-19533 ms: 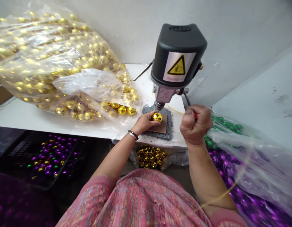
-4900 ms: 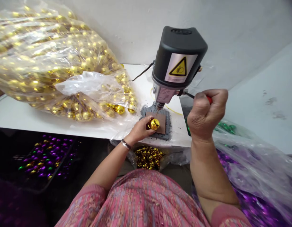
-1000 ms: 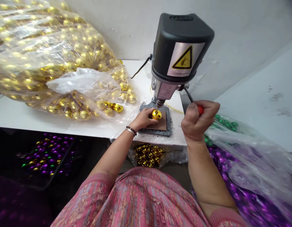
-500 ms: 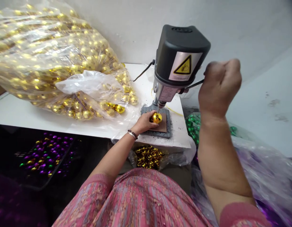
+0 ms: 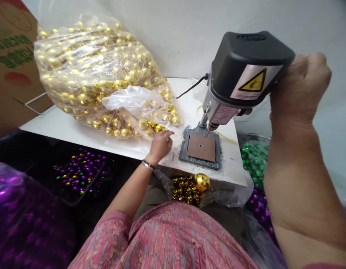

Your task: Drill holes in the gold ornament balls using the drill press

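So the bench drill (image 5: 245, 71) is the center of everything here, its bit (image 5: 208, 131) hanging just above a brown square pad (image 5: 201, 148) with a small hole in it, on a gray base plate (image 5: 182, 149). There's open room between bit and pad, and nothing sits on the pad.

The gold ball (image 5: 202, 182) isn't on the drill at all. It's sitting below and in front of the drill, past the front edge of the white table (image 5: 226, 166), on a heap of gold beads (image 5: 184, 190) in an open plastic bag.

The left hand (image 5: 161, 145) is left of the drill, open with the fingers loosely apart, holding nothing I can see. Its fingertips are right by the clear bag of gold balls (image 5: 105, 78), but I can't tell if they're touching.

The right hand (image 5: 300, 86) is up in a tight fist just right of the drill head. Whatever's inside is hidden by the fingers, and the forearm runs off the frame edge.

Left of the bag, a cardboard box (image 5: 12, 63) gets cut off. Below the table sit a black crate of purple, green and gold beads (image 5: 80, 172) and green beads (image 5: 254, 160), partly hidden.
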Demonstrator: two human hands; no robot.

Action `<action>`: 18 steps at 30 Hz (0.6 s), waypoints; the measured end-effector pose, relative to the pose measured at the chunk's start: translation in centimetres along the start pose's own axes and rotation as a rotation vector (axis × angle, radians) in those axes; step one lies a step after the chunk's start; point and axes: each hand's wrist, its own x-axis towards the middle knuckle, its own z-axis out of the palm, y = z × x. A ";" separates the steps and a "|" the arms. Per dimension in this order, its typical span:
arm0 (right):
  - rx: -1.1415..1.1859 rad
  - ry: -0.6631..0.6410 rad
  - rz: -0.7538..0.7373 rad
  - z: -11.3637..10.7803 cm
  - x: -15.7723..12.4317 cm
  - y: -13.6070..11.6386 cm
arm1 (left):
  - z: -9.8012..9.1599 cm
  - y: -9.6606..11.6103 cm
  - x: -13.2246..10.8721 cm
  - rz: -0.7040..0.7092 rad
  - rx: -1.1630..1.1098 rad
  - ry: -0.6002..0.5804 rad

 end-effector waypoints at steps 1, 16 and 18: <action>0.015 0.003 -0.001 0.1 0.0 0.1 | -0.5 -0.8 1.1 -0.086 0.087 0.053; 0.045 -0.004 0.015 0.0 -0.6 -1.0 | -0.5 -0.5 0.8 -0.082 -0.308 -0.240; 0.063 -0.005 0.025 0.2 -0.6 -0.9 | -0.1 0.6 -0.5 -0.073 -0.601 -0.423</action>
